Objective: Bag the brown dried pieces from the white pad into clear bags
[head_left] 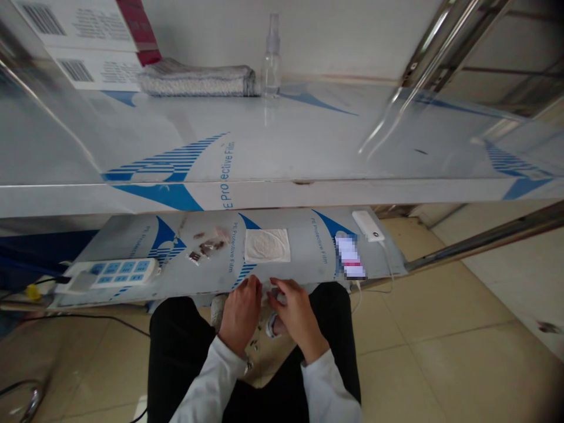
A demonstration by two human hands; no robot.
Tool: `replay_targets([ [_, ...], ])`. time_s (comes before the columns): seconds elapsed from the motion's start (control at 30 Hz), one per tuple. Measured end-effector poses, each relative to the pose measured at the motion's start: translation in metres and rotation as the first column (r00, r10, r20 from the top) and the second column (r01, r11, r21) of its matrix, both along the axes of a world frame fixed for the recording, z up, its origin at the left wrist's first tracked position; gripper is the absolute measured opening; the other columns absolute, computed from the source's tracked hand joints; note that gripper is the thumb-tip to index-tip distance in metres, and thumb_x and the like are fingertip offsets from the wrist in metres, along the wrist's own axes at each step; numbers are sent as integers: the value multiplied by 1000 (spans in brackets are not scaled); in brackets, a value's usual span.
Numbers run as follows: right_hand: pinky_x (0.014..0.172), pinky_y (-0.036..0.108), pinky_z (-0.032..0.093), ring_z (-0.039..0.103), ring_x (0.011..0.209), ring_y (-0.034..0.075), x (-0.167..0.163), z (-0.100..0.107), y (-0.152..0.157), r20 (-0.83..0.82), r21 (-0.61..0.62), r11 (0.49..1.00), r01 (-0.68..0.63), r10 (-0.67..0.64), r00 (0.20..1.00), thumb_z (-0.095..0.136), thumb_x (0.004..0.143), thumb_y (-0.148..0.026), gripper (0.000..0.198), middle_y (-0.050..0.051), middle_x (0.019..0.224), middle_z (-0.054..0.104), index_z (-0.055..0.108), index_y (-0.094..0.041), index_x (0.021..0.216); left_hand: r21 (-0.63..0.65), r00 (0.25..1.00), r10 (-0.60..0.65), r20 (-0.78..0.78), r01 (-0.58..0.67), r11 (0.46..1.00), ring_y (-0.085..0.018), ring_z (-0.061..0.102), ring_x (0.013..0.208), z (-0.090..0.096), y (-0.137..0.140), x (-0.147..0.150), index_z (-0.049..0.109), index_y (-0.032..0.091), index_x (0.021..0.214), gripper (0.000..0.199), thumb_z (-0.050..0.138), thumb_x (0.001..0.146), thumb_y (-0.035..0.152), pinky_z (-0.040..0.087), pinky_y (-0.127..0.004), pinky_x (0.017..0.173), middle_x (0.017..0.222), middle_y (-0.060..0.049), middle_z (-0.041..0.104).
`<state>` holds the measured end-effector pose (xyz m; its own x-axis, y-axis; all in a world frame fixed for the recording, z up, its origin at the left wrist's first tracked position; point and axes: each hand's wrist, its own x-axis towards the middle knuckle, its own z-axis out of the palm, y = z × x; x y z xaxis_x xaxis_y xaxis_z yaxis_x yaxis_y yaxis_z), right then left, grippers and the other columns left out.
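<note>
My left hand [241, 311] is at the near edge of the low table, its fingers curled together in a pinch. Facing it, my right hand [298, 314] has the thumb and index finger curved toward the left fingertips. A faint, clear-looking patch shows between the hands, too blurred to name. Just beyond them a white square cloth or paper pad [267, 245] lies flat on the table. To its left are several small brown pieces [212, 245], some seemingly in clear wrapping.
A power strip [127, 272] lies on the table's left; a phone [350, 257] and white power bank [368, 226] with cables are right. The raised shelf [273, 147] holds a folded grey towel [198, 80], clear spray bottle [272, 64] and white boxes [99, 67]. Small bits lie on the floor.
</note>
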<state>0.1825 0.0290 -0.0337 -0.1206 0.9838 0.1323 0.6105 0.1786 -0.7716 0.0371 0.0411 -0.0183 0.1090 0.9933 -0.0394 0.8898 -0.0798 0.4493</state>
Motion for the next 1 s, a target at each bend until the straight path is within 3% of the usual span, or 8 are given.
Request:
replay_targets([
  [0.1,108,45,37,39,134,27,9,5,4,-111,62,991,-122,129,985,78,69,-28,82,12,142,47,40,-24,141,-15,979,-23,203,27,1000,-19,67,69,8,6,-6,57,19,83,17,42,90,21,44,-27,63,75,-6,69],
  [0.17,111,46,32,29,140,27,12,6,8,-148,35,982,-187,190,970,82,62,-33,97,11,149,37,33,-26,145,-56,947,-8,322,27,998,-18,65,63,16,10,-11,58,19,81,13,48,87,25,44,-26,62,70,-3,68],
  [0.3,104,38,40,51,123,24,3,8,15,-246,28,984,-174,176,953,81,64,-32,73,10,131,56,50,-22,129,-107,897,32,441,18,994,-16,63,59,28,16,-17,60,19,78,14,53,84,29,43,-25,58,67,-2,68],
  [0.43,88,32,48,62,97,20,-10,8,17,-295,89,988,-123,145,945,74,69,-22,50,5,103,65,59,-21,116,-35,955,-10,295,21,999,-17,66,67,37,16,-21,60,19,82,12,51,86,25,44,-26,63,77,-4,71],
  [0.53,85,32,49,62,91,19,-13,7,16,-287,111,985,-129,156,945,71,69,-17,53,3,97,64,58,-22,120,9,996,-63,70,62,998,-19,66,72,46,16,-21,59,19,84,14,46,88,19,43,-27,65,80,-5,70],
  [0.63,85,32,49,60,90,18,-12,6,15,-288,117,985,-123,152,945,70,70,-15,56,3,97,62,55,-23,124,7,996,-81,-33,82,997,-19,65,69,55,18,-19,60,20,87,14,46,90,21,42,-28,62,81,-4,69],
  [0.8,88,34,48,58,95,19,-9,4,19,-274,129,987,-92,124,954,68,71,-13,57,4,102,59,54,-23,125,194,984,-171,55,157,968,-21,62,86,55,22,-22,64,22,91,17,55,87,35,45,-34,77,92,-5,66],
  [1.0,87,34,48,55,93,19,-12,-8,25,-220,127,985,-114,140,965,66,66,-4,74,4,102,54,46,-24,134,146,946,-292,141,272,951,-22,59,93,29,25,-25,72,25,80,13,60,84,32,46,-38,83,98,-5,62],
])
